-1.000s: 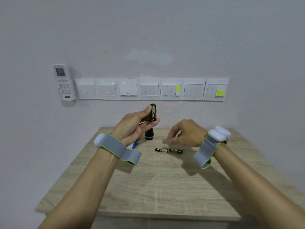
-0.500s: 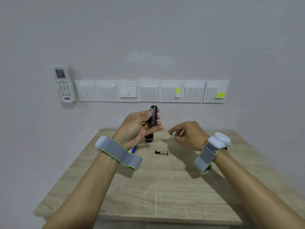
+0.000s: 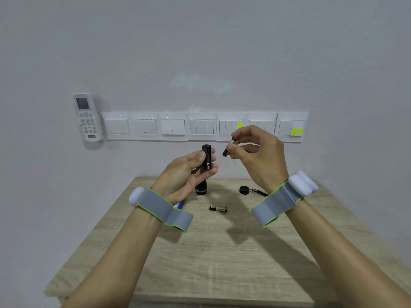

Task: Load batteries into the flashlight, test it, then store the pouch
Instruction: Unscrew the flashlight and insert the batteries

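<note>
My left hand [image 3: 186, 174] holds a black battery holder [image 3: 206, 157] upright above the table. Just to its right, my right hand [image 3: 258, 156] pinches a small battery [image 3: 229, 146], tilted, near the holder's top. The black flashlight body [image 3: 201, 188] stands on the wooden table [image 3: 222, 263] behind my left hand, partly hidden. One black and yellow battery [image 3: 218, 208] lies flat on the table between my wrists. The flashlight's round end cap [image 3: 244, 189] with its strap lies by my right wrist. I see no pouch.
A blue pen tip [image 3: 180, 204] shows under my left wrist. On the wall behind are a row of white switches [image 3: 200, 126] and a white remote [image 3: 87, 116] in a holder. The table ends at the wall.
My right hand picked one of the two batteries off the table and lifted it up beside the holder. My left hand kept the holder raised, shifting slightly right.
</note>
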Tool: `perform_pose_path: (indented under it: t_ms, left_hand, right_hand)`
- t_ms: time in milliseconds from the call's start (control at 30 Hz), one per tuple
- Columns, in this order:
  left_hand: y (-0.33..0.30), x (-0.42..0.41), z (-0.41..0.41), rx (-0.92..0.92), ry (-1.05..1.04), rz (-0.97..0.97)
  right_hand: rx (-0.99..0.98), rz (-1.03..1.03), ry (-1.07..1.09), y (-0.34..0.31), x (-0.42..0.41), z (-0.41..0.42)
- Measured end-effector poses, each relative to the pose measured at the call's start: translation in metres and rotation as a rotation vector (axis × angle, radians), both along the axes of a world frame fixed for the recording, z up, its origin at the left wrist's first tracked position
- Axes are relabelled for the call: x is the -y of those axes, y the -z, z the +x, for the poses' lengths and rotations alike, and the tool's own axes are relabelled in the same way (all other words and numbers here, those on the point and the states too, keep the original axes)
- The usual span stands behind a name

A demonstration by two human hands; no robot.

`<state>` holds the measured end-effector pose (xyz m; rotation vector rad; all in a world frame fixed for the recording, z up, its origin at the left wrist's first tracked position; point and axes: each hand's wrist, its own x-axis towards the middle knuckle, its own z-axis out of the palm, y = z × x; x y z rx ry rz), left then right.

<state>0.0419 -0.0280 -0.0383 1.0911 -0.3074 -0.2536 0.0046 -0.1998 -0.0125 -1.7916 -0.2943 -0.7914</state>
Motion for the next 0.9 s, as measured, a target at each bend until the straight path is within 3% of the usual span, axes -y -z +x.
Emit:
perform_pose_path:
  t_ms: [500,767,900]
  left_hand:
    - [0.005,-0.005,0.001,-0.108,0.029,-0.066]
    - [0.006,-0.002,0.000,-0.049,0.017,-0.027]
    - [0.005,-0.001,0.000,-0.025,0.032,-0.027]
  right_hand:
    - [0.043,-0.063,-0.055,-0.009,-0.019,0.003]
    - [0.067,-0.234,-0.060,-0.003,-0.019,0.008]
    - [0.075,-0.223,-0.074,-0.001,-0.016,0.008]
